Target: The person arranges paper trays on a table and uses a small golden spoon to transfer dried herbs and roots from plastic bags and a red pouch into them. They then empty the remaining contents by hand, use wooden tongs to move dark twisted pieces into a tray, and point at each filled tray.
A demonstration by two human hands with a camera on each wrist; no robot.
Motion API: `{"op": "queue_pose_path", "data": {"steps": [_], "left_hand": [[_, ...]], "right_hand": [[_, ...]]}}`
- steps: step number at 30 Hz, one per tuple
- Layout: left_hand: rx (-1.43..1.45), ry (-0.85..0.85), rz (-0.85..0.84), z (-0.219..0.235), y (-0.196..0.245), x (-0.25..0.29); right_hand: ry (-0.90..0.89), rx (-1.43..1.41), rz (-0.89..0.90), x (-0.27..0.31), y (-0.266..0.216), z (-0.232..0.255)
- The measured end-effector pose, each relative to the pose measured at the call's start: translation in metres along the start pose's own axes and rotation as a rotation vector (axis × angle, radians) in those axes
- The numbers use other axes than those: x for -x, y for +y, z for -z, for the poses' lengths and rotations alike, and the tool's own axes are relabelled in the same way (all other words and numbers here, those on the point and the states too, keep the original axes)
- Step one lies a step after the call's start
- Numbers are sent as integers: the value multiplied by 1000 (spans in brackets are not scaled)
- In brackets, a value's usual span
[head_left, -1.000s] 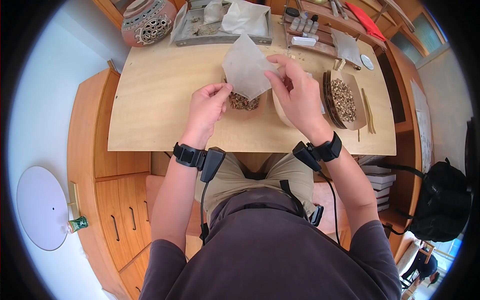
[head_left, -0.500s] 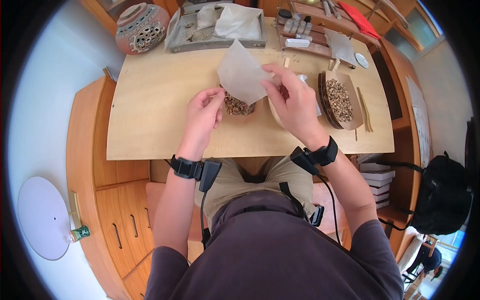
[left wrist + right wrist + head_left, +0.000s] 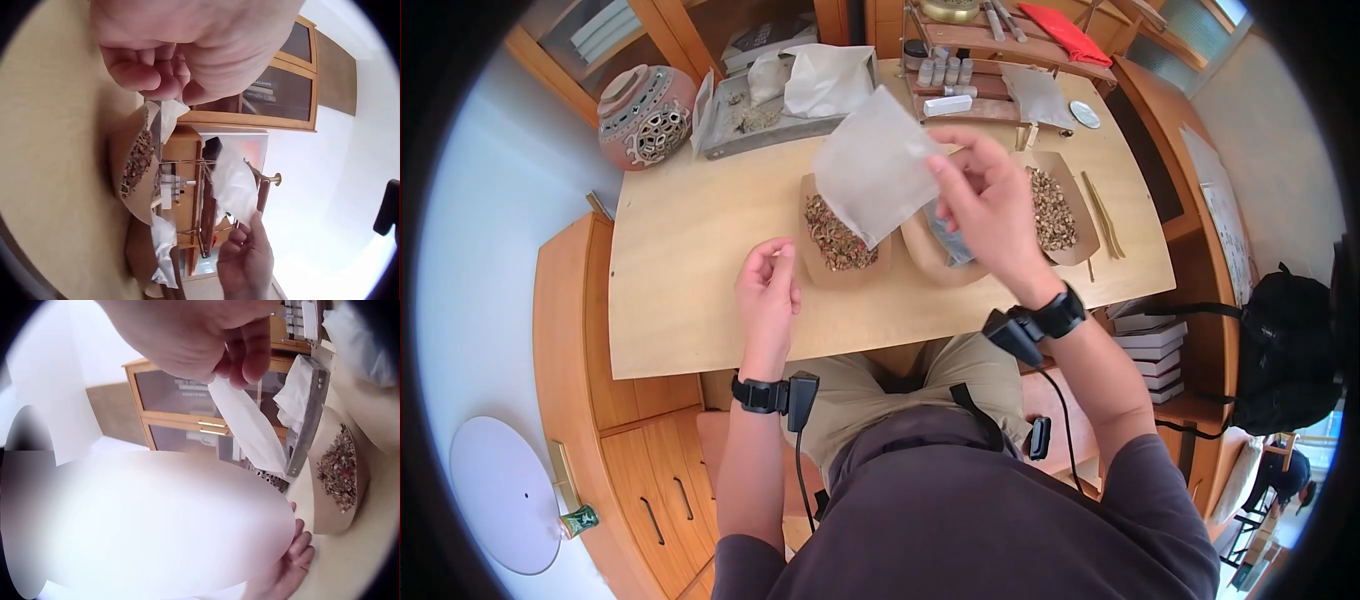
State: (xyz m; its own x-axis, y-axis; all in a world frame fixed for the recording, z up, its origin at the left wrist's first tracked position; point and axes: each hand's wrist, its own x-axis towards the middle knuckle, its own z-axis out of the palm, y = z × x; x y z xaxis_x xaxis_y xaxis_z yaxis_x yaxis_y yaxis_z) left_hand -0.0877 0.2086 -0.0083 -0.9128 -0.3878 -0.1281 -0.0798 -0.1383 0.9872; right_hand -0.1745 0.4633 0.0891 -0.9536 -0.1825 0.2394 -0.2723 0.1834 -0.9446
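Note:
My right hand point(image 3: 992, 205) pinches a thin, translucent white filter bag point(image 3: 875, 165) by its right-hand corner. The bag hangs flat above a kraft paper tray point(image 3: 872, 272) of mixed dried herbs point(image 3: 836, 243) and overlaps its back part in the head view. To the left of that tray my left hand point(image 3: 768, 290) is raised over the table, its fingers curled and the thumb against the forefinger. Nothing shows between its fingertips in the left wrist view. The same bag point(image 3: 250, 428) hangs from my right fingertips in the right wrist view.
Beside the herbs stands a pale container point(image 3: 930, 265) with a clear plastic bag, then a paper tray point(image 3: 1082, 225) of chopped brown pieces. Wooden tongs point(image 3: 1103, 215) lie at the right. At the back are a grey tray point(image 3: 722, 135), a pierced clay pot point(image 3: 645, 118) and a small rack with bottles point(image 3: 945, 72).
My left hand has let go of the bag's edge and drawn back to the left and towards me. The right hand still holds the bag. The head view has shifted.

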Motion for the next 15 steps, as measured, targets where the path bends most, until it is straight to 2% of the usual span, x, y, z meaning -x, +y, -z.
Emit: {"op": "queue_pose_path", "data": {"steps": [1,7,11,15], "left_hand": [[-19,10,-20,4,-6,-1],[-96,10,-124,17,-26,8],[-120,-1,-187,13,-32,14],[-143,3,-222,11,-35,16]], "right_hand": [[-8,-95,-91,-6,-2,12],[147,-133,-269,-42,20,102],[183,-161,-348,-76,61,172],[244,-249,-396,-110,84,200]]}}
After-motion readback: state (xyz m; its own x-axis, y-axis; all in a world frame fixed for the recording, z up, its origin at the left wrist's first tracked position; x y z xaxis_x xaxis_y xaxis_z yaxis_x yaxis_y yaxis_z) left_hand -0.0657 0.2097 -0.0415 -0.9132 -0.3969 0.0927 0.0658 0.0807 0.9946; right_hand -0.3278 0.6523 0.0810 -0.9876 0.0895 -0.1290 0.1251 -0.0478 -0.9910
